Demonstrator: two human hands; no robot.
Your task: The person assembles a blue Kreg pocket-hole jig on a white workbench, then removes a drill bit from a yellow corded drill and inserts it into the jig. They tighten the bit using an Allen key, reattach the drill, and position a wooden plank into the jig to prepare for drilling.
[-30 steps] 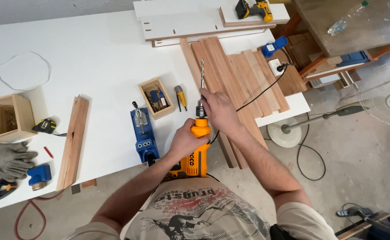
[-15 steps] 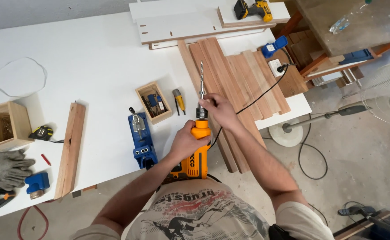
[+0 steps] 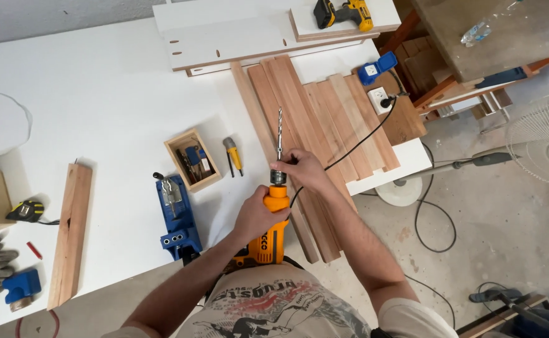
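1. Holding the orange corded drill [image 3: 273, 219] out over the near edge of the white workbench [image 3: 99, 100], the person has both hands on it, and the tool's long axis runs straight away from the body, from the grip at the chest toward the far side of the bench.

2. The left hand [image 3: 257, 216] is wrapped shut around the drill's orange body, the part nearest the person.

3. The right hand [image 3: 304, 170] lies just ahead of that grip, its fingers closed on the dark chuck [image 3: 278, 177]; it is the hand nearer the working end.

4. The long drill bit [image 3: 279, 134] stands out beyond the right hand's fingers, in line with the body of the tool, its tip pointing away from the person and its shank going into the chuck under those fingers.

5. The tip hangs over the reddish wooden boards [image 3: 312, 134] laid side by side ahead of the grip; whether it touches them cannot be told.

6. The black cord [image 3: 365, 134] leaves from beside the right hand and runs off ahead and to the right, to the white socket [image 3: 382, 99].

7. To the left of the grip, apart from both hands, lie a blue drilling jig [image 3: 175, 216], a small wooden box [image 3: 191, 160] of bits and a short yellow-handled screwdriver [image 3: 233, 154].
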